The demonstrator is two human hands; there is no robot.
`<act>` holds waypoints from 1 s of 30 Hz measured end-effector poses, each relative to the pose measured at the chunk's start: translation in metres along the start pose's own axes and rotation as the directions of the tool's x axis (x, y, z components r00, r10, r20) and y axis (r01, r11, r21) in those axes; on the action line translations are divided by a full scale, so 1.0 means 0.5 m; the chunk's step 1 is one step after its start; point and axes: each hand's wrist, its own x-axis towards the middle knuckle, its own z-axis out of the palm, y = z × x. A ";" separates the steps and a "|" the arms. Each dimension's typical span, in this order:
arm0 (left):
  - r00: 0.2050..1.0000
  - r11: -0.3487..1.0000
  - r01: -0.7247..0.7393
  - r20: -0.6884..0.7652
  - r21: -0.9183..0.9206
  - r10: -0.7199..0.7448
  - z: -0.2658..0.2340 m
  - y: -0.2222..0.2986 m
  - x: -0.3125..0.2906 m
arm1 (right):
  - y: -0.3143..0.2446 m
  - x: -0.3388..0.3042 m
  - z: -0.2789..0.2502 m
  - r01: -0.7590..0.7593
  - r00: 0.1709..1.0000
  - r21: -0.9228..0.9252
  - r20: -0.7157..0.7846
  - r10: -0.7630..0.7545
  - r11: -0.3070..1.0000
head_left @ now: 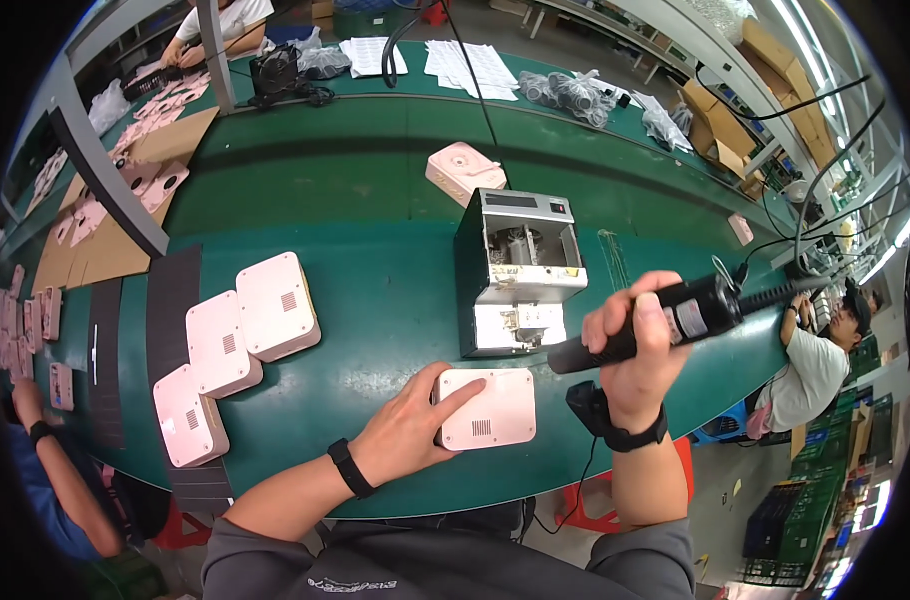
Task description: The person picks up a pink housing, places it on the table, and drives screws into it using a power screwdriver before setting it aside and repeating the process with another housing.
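Observation:
A pink box-shaped casing [505,410] with rounded corners and a slotted vent lies on the green bench in front of me. My left hand [412,412] grips its left side, the index finger stretched over the top face. Raised to the right of it, my right hand [640,340] is wrapped round a black electric screwdriver [705,308], tilted, with its cable running off to the right. Just beyond the casing stands a grey and black screw feeder [523,270] with an open front. Three like casings [225,345] lie stepped, touching one another, at the left.
Behind the feeder, a pink turntable-like unit [463,172] sits on the green belt. Black mats [180,300] and cardboard with pink panels [115,200] are at the left. Co-workers sit at left, far left and right [815,360]. A grey post [110,180] rises at the left; cables hang overhead.

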 end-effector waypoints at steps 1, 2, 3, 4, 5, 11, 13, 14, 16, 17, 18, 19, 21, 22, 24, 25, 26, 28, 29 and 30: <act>1.000 1.000 0.005 -0.010 -0.001 -0.005 0.001 0.002 0.001 | -0.004 -0.011 -0.004 -0.002 1.000 0.024 0.005 0.002 1.000; 1.000 1.000 0.006 -0.018 0.000 -0.006 0.002 0.002 0.001 | -0.005 -0.019 -0.008 -0.005 1.000 0.021 0.005 0.005 1.000; 1.000 1.000 0.007 -0.016 -0.002 -0.007 0.003 0.001 0.001 | -0.005 -0.026 -0.012 -0.012 1.000 0.018 -0.003 0.012 1.000; 1.000 1.000 -0.001 -0.024 -0.001 0.001 0.005 -0.001 0.001 | -0.006 -0.032 -0.015 -0.019 1.000 0.016 -0.010 0.019 1.000; 0.999 1.000 -0.010 -0.032 0.000 0.010 0.007 -0.003 0.000 | -0.006 -0.036 -0.017 -0.025 1.000 0.014 -0.018 0.025 1.000; 1.000 1.000 -0.003 -0.024 0.002 0.003 0.009 -0.005 -0.002 | 0.025 -0.050 -0.023 -0.009 0.999 0.020 -0.034 0.009 1.000; 1.000 1.000 -0.004 -0.028 0.012 0.005 0.011 0.000 -0.004 | 0.040 -0.059 -0.024 -0.019 0.999 0.009 -0.033 0.020 1.000; 1.000 1.000 -0.005 -0.029 0.016 0.006 0.011 0.002 -0.005 | 0.042 -0.059 -0.025 -0.024 0.999 0.009 -0.035 0.024 1.000; 1.000 1.000 0.010 -0.013 0.014 -0.010 0.009 0.004 -0.005 | 0.043 -0.053 -0.024 -0.030 0.999 0.021 -0.044 0.031 0.999; 1.000 1.000 0.021 -0.002 0.014 -0.021 0.007 0.005 -0.002 | 0.044 -0.051 -0.026 -0.032 0.998 0.025 -0.051 0.033 0.999; 0.999 0.999 0.031 0.010 0.014 -0.031 0.006 0.005 0.001 | 0.047 -0.052 -0.028 -0.035 0.998 0.022 -0.057 0.036 0.999; 0.999 1.000 0.029 0.016 0.011 -0.029 0.005 0.006 0.003 | 0.050 -0.053 -0.030 -0.032 0.998 0.037 -0.058 0.034 0.999; 1.000 1.000 0.009 0.012 0.022 -0.009 0.004 0.005 0.006 | 0.053 -0.055 -0.034 -0.024 0.998 0.066 -0.059 0.028 0.998; 1.000 1.000 0.000 0.009 0.030 0.000 0.002 0.005 0.005 | 0.053 -0.056 -0.033 -0.025 0.997 0.067 -0.064 0.029 0.997; 1.000 1.000 0.002 0.022 0.030 -0.003 0.002 0.005 0.006 | 0.051 -0.055 -0.029 -0.024 0.997 0.042 -0.068 0.026 0.999; 1.000 1.000 0.006 0.029 0.031 -0.007 0.002 0.005 0.006 | 0.049 -0.053 -0.028 -0.021 0.997 0.030 -0.069 0.023 0.999; 0.999 0.999 0.010 0.036 0.031 -0.011 0.002 0.006 0.007 | 0.043 -0.049 -0.026 -0.018 0.997 0.031 -0.073 0.021 0.999; 0.999 0.999 0.007 0.040 0.035 -0.008 0.004 0.010 0.014 | 0.024 -0.037 -0.020 0.001 0.998 0.031 -0.056 0.001 1.000; 0.999 0.999 0.007 0.044 0.037 -0.009 0.006 0.013 0.019 | 0.016 -0.029 -0.017 0.010 0.999 0.031 -0.046 -0.009 0.999; 0.999 0.999 0.009 0.047 0.040 -0.011 0.007 0.015 0.023 | 0.010 -0.020 -0.012 0.013 0.999 0.033 -0.043 -0.012 0.999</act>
